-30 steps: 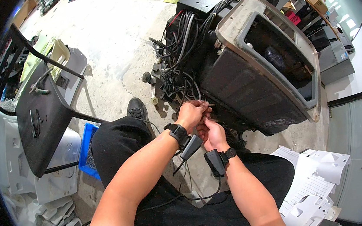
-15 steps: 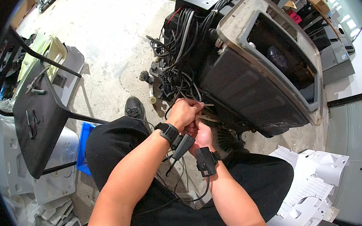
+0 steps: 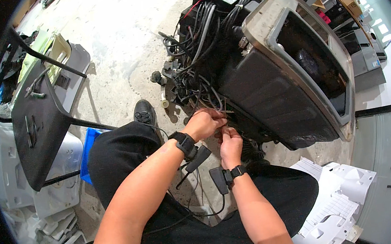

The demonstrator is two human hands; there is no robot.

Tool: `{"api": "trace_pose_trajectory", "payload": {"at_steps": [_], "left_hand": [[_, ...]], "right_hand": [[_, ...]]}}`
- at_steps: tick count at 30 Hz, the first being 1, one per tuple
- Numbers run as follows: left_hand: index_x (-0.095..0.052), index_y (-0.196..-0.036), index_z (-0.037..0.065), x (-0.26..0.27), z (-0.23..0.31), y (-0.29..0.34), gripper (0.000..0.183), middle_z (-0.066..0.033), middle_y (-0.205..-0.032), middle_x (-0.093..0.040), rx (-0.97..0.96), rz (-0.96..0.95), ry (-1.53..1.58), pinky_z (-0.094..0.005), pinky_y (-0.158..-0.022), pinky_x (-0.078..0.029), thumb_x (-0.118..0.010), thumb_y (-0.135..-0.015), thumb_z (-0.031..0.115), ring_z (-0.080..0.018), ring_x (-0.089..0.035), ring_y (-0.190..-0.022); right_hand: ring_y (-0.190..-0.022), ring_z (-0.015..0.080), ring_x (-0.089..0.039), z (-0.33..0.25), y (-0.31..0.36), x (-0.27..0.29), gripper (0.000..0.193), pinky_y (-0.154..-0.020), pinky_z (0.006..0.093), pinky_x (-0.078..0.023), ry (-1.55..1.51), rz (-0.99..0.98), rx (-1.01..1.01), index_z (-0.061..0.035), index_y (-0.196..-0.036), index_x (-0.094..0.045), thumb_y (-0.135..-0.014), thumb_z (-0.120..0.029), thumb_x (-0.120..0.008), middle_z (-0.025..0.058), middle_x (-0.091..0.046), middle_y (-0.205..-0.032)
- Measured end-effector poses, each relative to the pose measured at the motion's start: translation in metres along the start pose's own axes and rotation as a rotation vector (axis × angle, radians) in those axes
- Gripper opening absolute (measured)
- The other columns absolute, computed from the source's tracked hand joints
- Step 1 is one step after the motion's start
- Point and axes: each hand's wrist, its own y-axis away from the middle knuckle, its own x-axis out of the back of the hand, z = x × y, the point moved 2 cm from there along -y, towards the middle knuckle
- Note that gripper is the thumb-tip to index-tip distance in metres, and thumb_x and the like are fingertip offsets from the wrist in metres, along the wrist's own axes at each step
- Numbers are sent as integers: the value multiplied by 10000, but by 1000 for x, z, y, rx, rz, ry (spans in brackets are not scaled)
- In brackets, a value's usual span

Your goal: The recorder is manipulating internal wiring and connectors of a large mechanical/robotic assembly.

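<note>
My left hand [image 3: 206, 123] is closed in a pinch at the lower end of a tangled bundle of black and grey cables [image 3: 198, 51]. Just below and to its right, my right hand [image 3: 231, 143] has its fingers bent together, fingertips close to the left ones. Whatever lies between the fingers is too small to make out. Both hands are beside a large dark machine housing [image 3: 272, 91] with a worn beige-grey frame round its opening. Each wrist wears a black strapped device, and a thin black cable runs down from the right one.
To the left stands a black chair [image 3: 43, 132] with slim tools [image 3: 31, 130] on its seat. A blue bin [image 3: 88, 151] sits by my left knee. White plastic panels [image 3: 335, 202] lie at lower right. A dark shoe [image 3: 144, 113] is on the concrete floor [image 3: 118, 49].
My right hand has turned and shifted right, its fingers now bent together below the left hand's. My left hand has moved slightly right and stays pinched. The view has shifted a little.
</note>
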Motion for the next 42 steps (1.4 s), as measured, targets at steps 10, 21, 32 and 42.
{"api": "trace_pose_trajectory", "payload": {"at_steps": [10, 21, 32, 42], "left_hand": [[-644, -935, 8, -24, 6, 2, 283, -128, -840, -647, 84, -139, -21, -291, -696, -450, -619, -778, 243, -158, -581, -736], [-427, -1148, -32, -54, 11, -11, 401, -67, -846, -587, 305, 5, 617, -275, -656, -432, -560, -798, 111, -158, -545, -749], [-466, -1086, -6, -37, -9, -30, 274, -121, -1123, -505, 350, 215, 1126, -377, -983, -283, -450, -839, 112, -248, -468, -1100], [-466, -1084, -43, -13, -20, -24, 281, -170, -1148, -501, 254, 58, 1142, -329, -921, -358, -429, -871, 137, -253, -489, -1076]], "right_hand": [[-590, 72, -491, 5, 22, 41, 194, -547, 210, -360, -429, -317, -271, -72, -805, -565, -881, -234, -491, 16, -596, -720], [-590, 86, -486, 54, 35, 124, 161, -490, 207, -375, -379, -143, -422, 0, -916, -543, -869, -141, -481, 44, -564, -735], [-577, 102, -511, 78, 51, 146, 149, -466, 210, -396, -429, -92, -517, -8, -928, -522, -880, -139, -470, 67, -581, -750], [-570, 87, -504, 95, 45, 141, 141, -454, 206, -387, -387, -95, -549, -18, -890, -530, -882, -142, -462, 46, -583, -745]]}}
